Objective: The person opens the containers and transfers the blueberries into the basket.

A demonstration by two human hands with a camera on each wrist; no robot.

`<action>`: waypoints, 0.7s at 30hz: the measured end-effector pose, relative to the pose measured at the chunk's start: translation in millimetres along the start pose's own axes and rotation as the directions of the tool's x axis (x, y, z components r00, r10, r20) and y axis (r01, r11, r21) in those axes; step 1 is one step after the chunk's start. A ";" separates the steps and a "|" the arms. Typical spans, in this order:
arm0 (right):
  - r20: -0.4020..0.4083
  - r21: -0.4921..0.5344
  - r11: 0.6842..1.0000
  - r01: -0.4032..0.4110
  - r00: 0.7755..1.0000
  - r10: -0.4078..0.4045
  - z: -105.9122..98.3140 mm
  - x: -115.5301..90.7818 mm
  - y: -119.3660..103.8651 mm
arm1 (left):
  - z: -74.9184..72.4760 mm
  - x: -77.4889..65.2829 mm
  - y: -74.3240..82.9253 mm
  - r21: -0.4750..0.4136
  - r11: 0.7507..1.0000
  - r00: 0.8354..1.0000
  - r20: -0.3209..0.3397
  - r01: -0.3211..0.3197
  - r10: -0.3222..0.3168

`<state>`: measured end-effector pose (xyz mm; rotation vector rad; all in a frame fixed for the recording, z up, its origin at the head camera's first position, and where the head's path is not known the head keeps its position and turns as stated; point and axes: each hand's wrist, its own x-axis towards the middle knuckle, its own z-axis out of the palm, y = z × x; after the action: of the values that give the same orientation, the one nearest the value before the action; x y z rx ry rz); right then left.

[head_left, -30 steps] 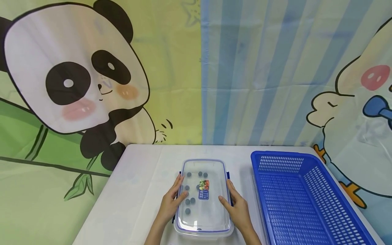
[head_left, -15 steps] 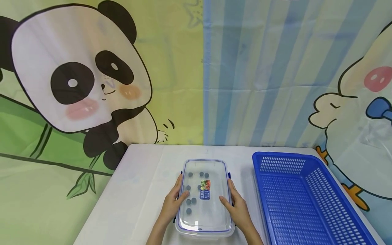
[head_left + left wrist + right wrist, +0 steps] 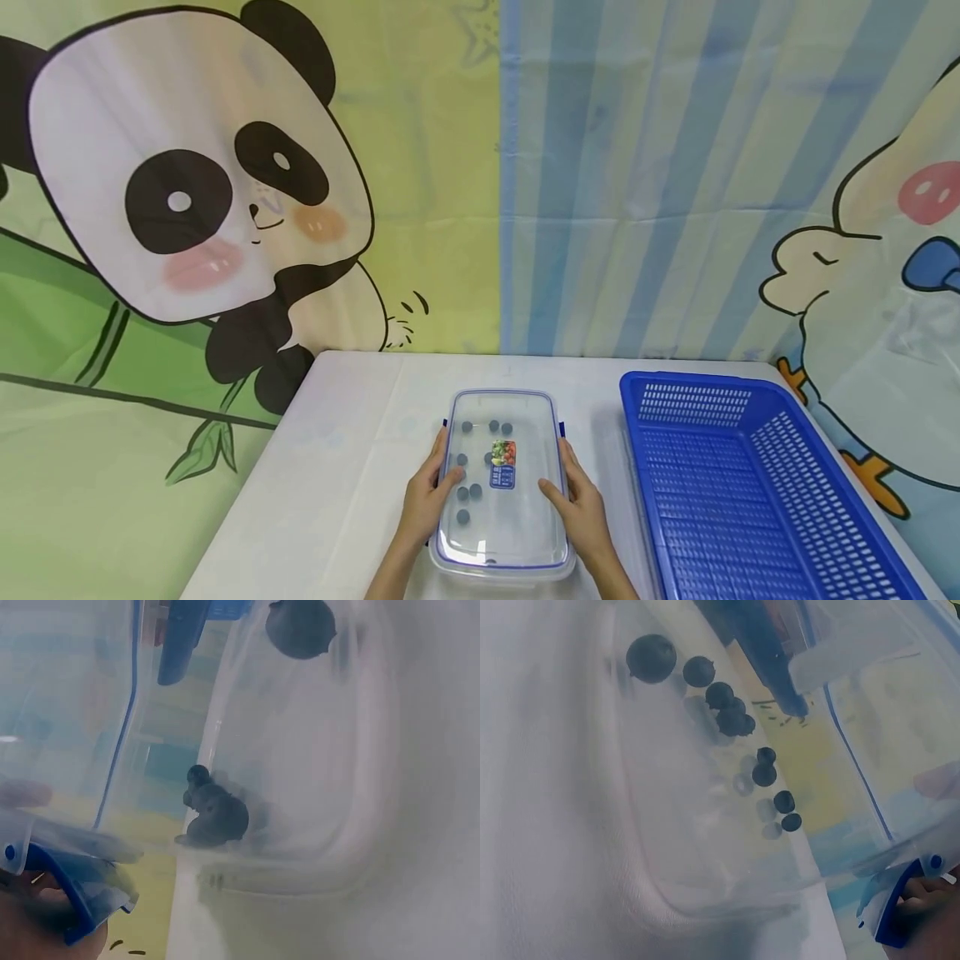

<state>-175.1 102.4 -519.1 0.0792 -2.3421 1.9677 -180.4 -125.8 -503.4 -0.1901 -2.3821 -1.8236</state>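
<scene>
A clear plastic food container with a blue-edged lid stands on the table, with several blueberries inside, mostly toward its left side. My left hand grips its left side, thumb over the lid. Opposite it, my right hand holds the right side, its thumb also on the lid. The left wrist view shows a blue side clip tilted outward beside the left fingers. Another blue clip sticks out by the right fingers in the right wrist view. Most fingers are hidden by the container and clips.
A large blue plastic basket with perforated walls stands to the right on the white table. Behind the table hangs a cartoon-printed curtain.
The head view shifts slightly. Both hands keep nearly the same hold on the container, and the blueberries stay where they were.
</scene>
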 end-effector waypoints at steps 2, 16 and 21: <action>-0.015 -0.001 1.000 -0.019 1.000 0.019 1.7 1.5 3.5 | 0.1 -1.3 9.5 -0.014 1.000 1.000 -0.006 0.008 -0.008; -0.056 0.058 0.998 -0.019 0.998 0.022 3.1 2.4 3.3 | 4.2 2.7 -27.9 -0.051 0.999 1.000 -0.020 0.019 -0.020; -0.050 0.088 0.996 -0.028 0.998 0.032 2.3 2.5 3.4 | 2.7 5.7 -28.6 -0.052 0.998 0.999 0.017 0.033 -0.032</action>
<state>-178.0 100.8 -522.6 -0.0009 -2.2391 2.0598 -191.3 -130.5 -530.2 -0.1732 -2.3635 -1.9066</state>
